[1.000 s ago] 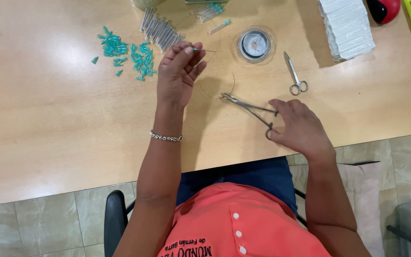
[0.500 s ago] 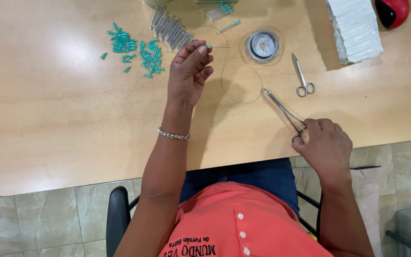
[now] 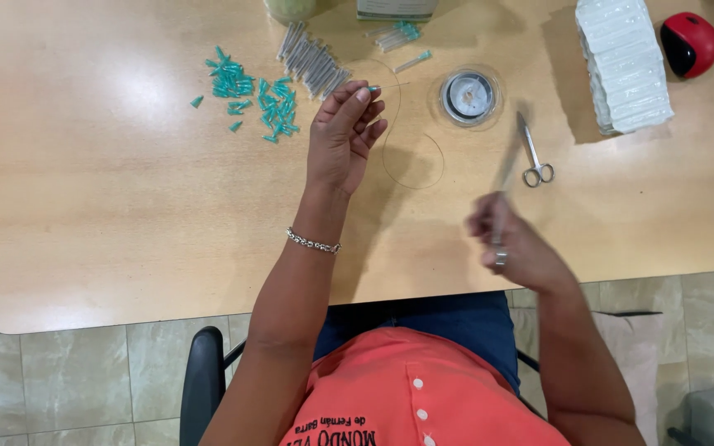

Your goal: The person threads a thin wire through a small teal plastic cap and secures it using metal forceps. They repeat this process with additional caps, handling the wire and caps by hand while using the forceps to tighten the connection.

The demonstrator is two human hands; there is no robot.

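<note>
Our left hand (image 3: 345, 136) pinches a small teal-tipped needle (image 3: 376, 87) at its fingertips, thin thread (image 3: 398, 124) looping just right of it. Our right hand (image 3: 510, 248), blurred, closes on slim metal forceps (image 3: 506, 173). Scissors (image 3: 533, 153) lie beyond it on the bench (image 3: 126, 215); teal caps (image 3: 249, 95) sit left of our left hand.

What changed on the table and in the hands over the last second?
The right hand, holding the metal clamp, pulled back from the table's middle toward the body and is now blurred in motion. The thin thread trails in a loop behind it. The left hand kept its grip on a small teal piece. The scissors, spool and teal pile stayed put.
</note>
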